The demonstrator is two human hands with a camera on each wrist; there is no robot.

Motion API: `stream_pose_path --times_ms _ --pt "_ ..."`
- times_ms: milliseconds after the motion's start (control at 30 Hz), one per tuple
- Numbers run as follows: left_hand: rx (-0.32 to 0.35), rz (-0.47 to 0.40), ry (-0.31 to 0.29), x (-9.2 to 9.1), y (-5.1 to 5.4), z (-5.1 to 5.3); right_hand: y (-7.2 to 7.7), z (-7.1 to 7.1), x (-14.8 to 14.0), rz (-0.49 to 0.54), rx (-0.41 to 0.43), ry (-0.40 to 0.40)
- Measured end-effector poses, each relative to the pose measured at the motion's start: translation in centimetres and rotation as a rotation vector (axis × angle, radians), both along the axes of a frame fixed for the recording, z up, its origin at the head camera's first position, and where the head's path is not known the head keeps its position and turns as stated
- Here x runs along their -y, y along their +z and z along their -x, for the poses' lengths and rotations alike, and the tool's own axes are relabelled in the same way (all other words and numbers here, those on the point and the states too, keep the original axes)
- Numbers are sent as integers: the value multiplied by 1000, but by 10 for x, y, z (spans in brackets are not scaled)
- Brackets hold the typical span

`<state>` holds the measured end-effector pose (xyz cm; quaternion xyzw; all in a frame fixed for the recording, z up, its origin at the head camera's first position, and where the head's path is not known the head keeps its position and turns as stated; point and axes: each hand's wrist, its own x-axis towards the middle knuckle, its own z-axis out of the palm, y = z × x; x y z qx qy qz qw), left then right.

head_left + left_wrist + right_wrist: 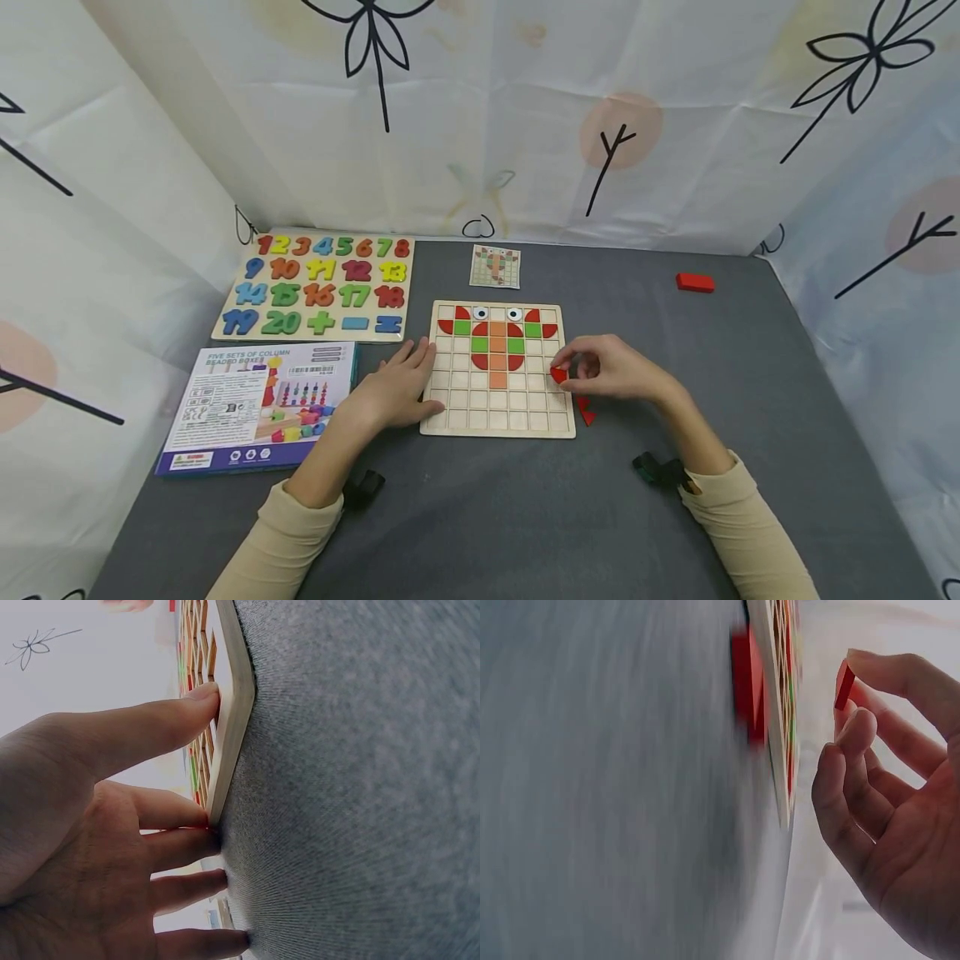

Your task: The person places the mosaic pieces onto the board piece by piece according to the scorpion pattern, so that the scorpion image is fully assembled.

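Note:
A wooden grid board lies on the grey table, with red, green and orange pieces and two eye pieces set in its upper cells. My left hand rests at the board's left edge; in the left wrist view the thumb touches the rim and the other fingers are spread straight. Above the board's right edge my right hand pinches a small red block between thumb and fingertips. More red pieces lie on the table beside the board's right edge, seen blurred in the right wrist view.
Behind the board lies a small pattern card. A number puzzle board and a printed box occupy the left side. At the far right sits a red block. Patterned white cloth hangs around the table.

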<state>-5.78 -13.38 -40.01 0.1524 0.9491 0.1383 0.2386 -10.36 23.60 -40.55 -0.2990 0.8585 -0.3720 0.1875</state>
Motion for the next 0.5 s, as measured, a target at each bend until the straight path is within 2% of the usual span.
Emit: stream_pose_path --times_ms 267,500 --pt "2 -4 0 0 0 -1 -1 -7 47 -22 -55 182" --pt "4 -8 4 1 0 0 0 -11 77 -63 -139 263"
